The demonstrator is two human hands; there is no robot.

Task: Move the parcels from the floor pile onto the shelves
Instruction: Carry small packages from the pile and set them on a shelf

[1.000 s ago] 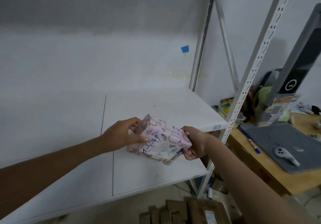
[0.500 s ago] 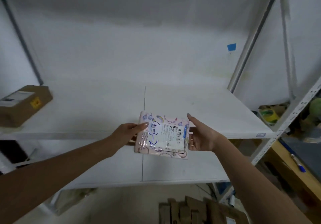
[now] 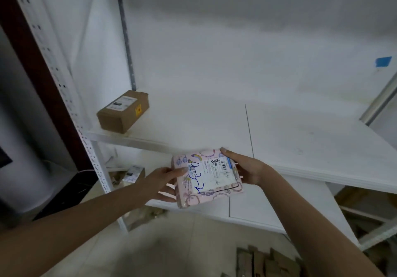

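white painted wall fills the far side of my view, with a small blue tape square (image 3: 383,61) stuck on it at far right. a white metal shelving unit with perforated uprights (image 3: 86,139) stands against it. its upper white shelf board (image 3: 300,139) has a thin seam running near to far. a brown cardboard box with a white label and a yellow sticker (image 3: 122,111) sits on the far left of that board, well apart from my hands. between the parcel and the middle of the board i see nothing in the way. lower down at left, behind the upright, a small box with a printed label (image 3: 134,172) lies half hidden. flattened brown cardboard pieces (image 3: 268,261) are stacked on the floor near me at right.

the pink patterned plastic-wrapped parcel (image 3: 207,176) is held in the air between both hands, just near of the upper board's front edge and above the lower white shelf board (image 3: 279,208). it is close to square, so i cannot name a long axis. it lies almost flat with its label side up toward me, turned slightly so its far edge angles to the right.

the left hand (image 3: 160,182) grips the left edge, thumb on top and fingers curled underneath. the right hand (image 3: 247,169) clasps the right edge, one finger stretched to the far right corner.

a white shipping label carries a barcode and a blue strip. blue handwriting beside it reads "4-3-2", running far to near. the printed text is too small to read.
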